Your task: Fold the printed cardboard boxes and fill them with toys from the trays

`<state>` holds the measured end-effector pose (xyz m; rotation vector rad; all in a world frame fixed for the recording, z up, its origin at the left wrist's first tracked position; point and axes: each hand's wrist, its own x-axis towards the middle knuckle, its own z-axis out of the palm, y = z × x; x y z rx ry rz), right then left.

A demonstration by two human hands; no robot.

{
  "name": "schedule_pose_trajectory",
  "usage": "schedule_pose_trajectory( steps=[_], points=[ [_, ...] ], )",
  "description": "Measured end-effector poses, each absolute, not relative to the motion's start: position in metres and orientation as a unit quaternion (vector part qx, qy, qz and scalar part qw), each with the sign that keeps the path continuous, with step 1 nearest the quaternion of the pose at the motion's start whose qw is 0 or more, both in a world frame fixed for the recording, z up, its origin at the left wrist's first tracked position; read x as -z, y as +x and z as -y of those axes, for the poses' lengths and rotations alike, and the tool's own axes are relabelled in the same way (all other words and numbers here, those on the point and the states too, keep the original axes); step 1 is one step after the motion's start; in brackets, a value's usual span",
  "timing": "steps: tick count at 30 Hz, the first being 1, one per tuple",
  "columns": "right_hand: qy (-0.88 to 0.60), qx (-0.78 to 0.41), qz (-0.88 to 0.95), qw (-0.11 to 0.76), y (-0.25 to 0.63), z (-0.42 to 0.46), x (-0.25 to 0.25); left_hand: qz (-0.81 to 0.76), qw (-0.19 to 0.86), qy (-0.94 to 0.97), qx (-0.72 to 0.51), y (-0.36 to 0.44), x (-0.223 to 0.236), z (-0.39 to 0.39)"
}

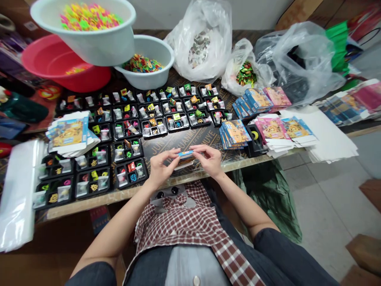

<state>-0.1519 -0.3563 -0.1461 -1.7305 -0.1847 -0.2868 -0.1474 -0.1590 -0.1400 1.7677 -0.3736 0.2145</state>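
Blue-topped box (pixel 185 153), one: centre of frame, at the table's (pixel 184 140) near edge; left end pinched by left hand (pixel 160 166), right end by right hand (pixel 212 159), thumbs against fingers. Black compartment trays (pixel 128 151), filled: left of centre. Basins (pixel 119 49), three: upper left.

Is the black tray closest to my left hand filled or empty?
Filled: the black tray holds a red packet and a blue piece in its compartments.

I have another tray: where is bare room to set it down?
Beyond the left hand and right hand, the table has a bare patch between trays and blue boxes. Left is crowded with trays, right with boxes and flat cartons.
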Motion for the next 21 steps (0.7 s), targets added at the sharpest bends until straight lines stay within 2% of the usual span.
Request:
schedule_pose_trajectory(
  steps=[4,10,13,16,19,21],
  points=[
    [-0.786,0.136,0.179,0.576,-0.151,0.363,0.161,0.289,0.508,0.792,-0.176,-0.147,0.155,0.144],
    [-0.842,0.159,0.224,0.465,-0.157,0.379,0.16,0.338,0.367,0.844,-0.197,-0.134,0.148,0.153],
    [-0.879,0.249,0.088,0.397,-0.165,0.43,0.152,0.351,0.29,0.873,-0.178,-0.132,0.137,0.165],
    [-0.884,0.351,-0.111,0.288,-0.175,0.509,0.15,0.364,0.222,0.892,-0.154,-0.132,0.128,0.17],
    [-0.909,0.3,-0.214,0.197,-0.182,0.578,0.154,0.388,0.199,0.89,-0.13,-0.132,0.127,0.174],
    [-0.927,0.23,-0.223,0.195,-0.182,0.606,0.159,0.406,0.201,0.883,-0.12,-0.131,0.131,0.178]
  ],
)
